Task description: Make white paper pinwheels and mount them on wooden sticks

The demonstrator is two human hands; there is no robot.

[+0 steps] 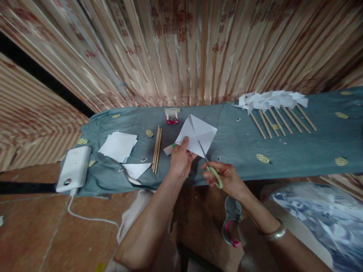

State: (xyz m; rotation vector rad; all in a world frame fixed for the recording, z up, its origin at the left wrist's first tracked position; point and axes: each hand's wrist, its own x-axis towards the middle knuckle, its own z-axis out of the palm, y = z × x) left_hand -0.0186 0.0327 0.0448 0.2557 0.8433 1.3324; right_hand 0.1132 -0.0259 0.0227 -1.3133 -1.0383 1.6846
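Observation:
My left hand [180, 160] pinches the lower corner of a creased white paper square [197, 134], holding it up over the blue-grey covered board [241, 151]. My right hand [224, 177] grips scissors [208, 166] with pale green handles. The blades point up and touch the paper's lower edge. Both hands hover near the board's front edge.
A stack of white paper squares [119, 145], a loose paper triangle [137, 169], wooden sticks [157, 149] and a small red box of pins [171, 116] lie to the left. Finished paper pinwheels on sticks [273, 107] lie at the right. A white device [74, 168] with a cable sits at the left end.

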